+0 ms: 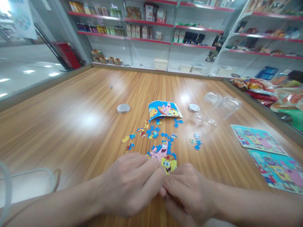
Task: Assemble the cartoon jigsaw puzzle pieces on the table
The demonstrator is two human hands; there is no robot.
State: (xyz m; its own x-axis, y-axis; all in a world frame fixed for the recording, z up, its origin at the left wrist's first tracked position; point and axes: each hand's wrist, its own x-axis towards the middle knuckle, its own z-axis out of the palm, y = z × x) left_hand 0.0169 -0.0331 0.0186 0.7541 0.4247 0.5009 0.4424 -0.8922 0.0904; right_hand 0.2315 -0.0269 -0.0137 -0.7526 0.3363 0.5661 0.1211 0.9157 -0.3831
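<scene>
A partly joined jigsaw puzzle (163,153) with a pink starfish and a yellow sponge figure lies flat on the wooden table. My left hand (136,184) is closed, its curled fingers over the puzzle's near left side. My right hand (189,190) is also closed, with finger and thumb together at the near edge. Both hands meet there and hide that part of the puzzle; whatever is between their fingers cannot be seen. Beyond lie loose jigsaw pieces (152,132) and a curved picture sheet (165,109) with the same cartoon figures.
Two silver lids (123,108) (194,107) flank the picture sheet. Two clear jars (229,107) lie right of it. A small group of pieces (196,142) and two cartoon picture boards (262,138) (279,170) are on the right. Snack bags (262,91) and stocked shelves (148,22) border the table.
</scene>
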